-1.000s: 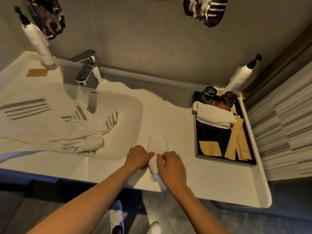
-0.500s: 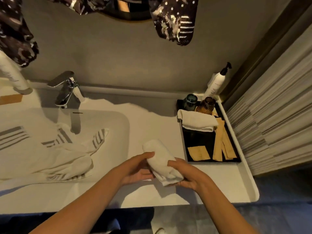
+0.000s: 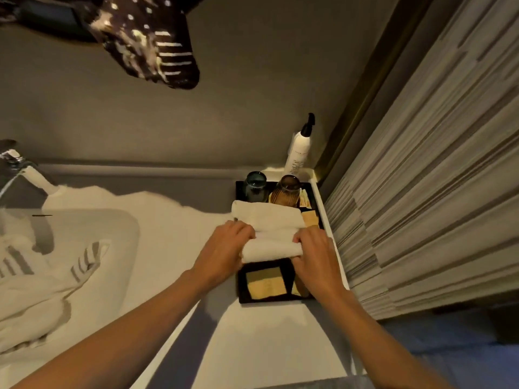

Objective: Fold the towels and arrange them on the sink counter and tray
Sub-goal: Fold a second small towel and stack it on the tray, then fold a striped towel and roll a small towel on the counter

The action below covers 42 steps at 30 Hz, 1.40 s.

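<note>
White rolled towel (image 3: 271, 249) now over the black tray (image 3: 243, 287), touching the first folded towel (image 3: 266, 216) already there; half a second ago it was mid-air above the counter (image 3: 174, 234); left hand (image 3: 224, 252) and right hand (image 3: 314, 256) each grip one end, fingers curled round it; release not yet done; second tray towel nearly placed, I'd say; striped towel (image 3: 42, 284) in the sink (image 3: 123, 220) remains unfolded.

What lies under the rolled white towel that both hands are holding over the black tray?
Under the rolled towel lies the black tray, with a tan packet showing in front. What the towel and hands cover cannot be seen.
</note>
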Each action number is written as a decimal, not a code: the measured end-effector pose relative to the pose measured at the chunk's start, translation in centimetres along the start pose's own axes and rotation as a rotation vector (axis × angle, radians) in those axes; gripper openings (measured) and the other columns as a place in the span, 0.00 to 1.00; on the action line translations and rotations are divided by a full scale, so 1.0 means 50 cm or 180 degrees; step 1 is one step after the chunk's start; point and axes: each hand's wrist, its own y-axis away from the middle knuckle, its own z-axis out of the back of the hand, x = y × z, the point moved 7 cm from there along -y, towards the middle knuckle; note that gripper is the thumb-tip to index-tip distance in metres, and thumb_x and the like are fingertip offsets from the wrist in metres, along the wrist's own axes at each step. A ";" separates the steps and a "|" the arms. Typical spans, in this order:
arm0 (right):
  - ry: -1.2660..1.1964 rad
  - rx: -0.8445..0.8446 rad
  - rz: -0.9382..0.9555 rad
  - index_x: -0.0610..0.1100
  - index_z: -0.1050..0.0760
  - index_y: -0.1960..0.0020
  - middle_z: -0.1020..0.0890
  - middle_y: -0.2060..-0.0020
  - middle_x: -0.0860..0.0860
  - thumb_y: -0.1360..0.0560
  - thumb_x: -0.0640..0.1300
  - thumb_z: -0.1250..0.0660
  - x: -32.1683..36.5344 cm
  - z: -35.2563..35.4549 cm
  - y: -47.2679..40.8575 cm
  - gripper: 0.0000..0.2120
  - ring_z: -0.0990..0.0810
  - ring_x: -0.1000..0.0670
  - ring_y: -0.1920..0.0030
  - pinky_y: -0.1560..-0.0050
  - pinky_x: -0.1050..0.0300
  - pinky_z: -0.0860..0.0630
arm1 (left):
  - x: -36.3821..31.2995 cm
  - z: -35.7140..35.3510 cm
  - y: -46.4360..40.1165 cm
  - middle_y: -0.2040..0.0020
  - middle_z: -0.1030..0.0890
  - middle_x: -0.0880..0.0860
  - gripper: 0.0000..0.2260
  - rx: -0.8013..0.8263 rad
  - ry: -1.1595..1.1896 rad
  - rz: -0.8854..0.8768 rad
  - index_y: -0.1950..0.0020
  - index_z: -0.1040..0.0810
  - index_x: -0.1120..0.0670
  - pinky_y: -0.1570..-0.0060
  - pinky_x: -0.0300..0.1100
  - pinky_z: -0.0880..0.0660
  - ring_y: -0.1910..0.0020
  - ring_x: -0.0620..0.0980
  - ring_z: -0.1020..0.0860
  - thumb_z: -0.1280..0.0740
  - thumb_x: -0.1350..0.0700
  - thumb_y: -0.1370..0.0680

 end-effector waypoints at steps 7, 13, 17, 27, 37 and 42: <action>0.0915 0.0698 0.0216 0.46 0.25 0.37 0.22 0.38 0.46 0.30 0.46 0.30 -0.051 -0.143 0.050 0.22 0.28 0.42 0.32 0.31 0.37 0.34 | -0.022 -0.091 0.017 0.24 0.36 0.64 0.35 0.0662 -0.1398 0.0070 0.24 0.33 0.57 0.27 0.60 0.39 0.25 0.64 0.37 0.24 0.56 0.29; 0.0978 0.0258 0.0617 0.46 0.19 0.42 0.19 0.41 0.48 0.26 0.47 0.34 -0.031 -0.115 0.011 0.14 0.25 0.44 0.34 0.31 0.40 0.35 | -0.078 -0.137 0.001 0.39 0.20 0.55 0.23 0.0970 -0.1042 -0.0379 0.38 0.22 0.53 0.41 0.49 0.23 0.41 0.55 0.22 0.23 0.55 0.32; 0.1159 0.0603 0.0790 0.48 0.18 0.49 0.17 0.45 0.49 0.33 0.46 0.24 -0.045 -0.145 -0.016 0.13 0.24 0.44 0.38 0.36 0.40 0.33 | -0.043 -0.144 -0.024 0.46 0.20 0.55 0.16 0.1071 -0.1264 0.0000 0.43 0.22 0.53 0.52 0.50 0.22 0.50 0.56 0.22 0.26 0.57 0.29; 0.1056 0.0528 0.0469 0.45 0.18 0.56 0.16 0.55 0.47 0.31 0.45 0.32 -0.006 -0.116 -0.058 0.07 0.22 0.43 0.44 0.40 0.40 0.28 | -0.024 -0.135 -0.046 0.39 0.25 0.54 0.19 0.1085 -0.0742 0.0428 0.37 0.27 0.52 0.41 0.47 0.29 0.42 0.54 0.27 0.30 0.51 0.26; 0.0128 0.0262 0.1110 0.47 0.18 0.52 0.15 0.55 0.51 0.25 0.46 0.37 0.386 -0.140 -0.151 0.09 0.21 0.48 0.50 0.46 0.51 0.26 | 0.190 0.121 0.132 0.48 0.21 0.53 0.09 0.0570 -0.0547 0.1019 0.46 0.21 0.54 0.51 0.47 0.27 0.51 0.54 0.25 0.34 0.53 0.23; -0.0069 0.1188 0.1531 0.45 0.21 0.54 0.16 0.59 0.47 0.24 0.47 0.42 0.676 -0.309 -0.109 0.12 0.21 0.44 0.56 0.56 0.50 0.25 | 0.405 0.221 0.416 0.46 0.20 0.54 0.10 0.0802 -0.0589 0.2259 0.44 0.21 0.53 0.49 0.48 0.25 0.49 0.55 0.23 0.38 0.56 0.23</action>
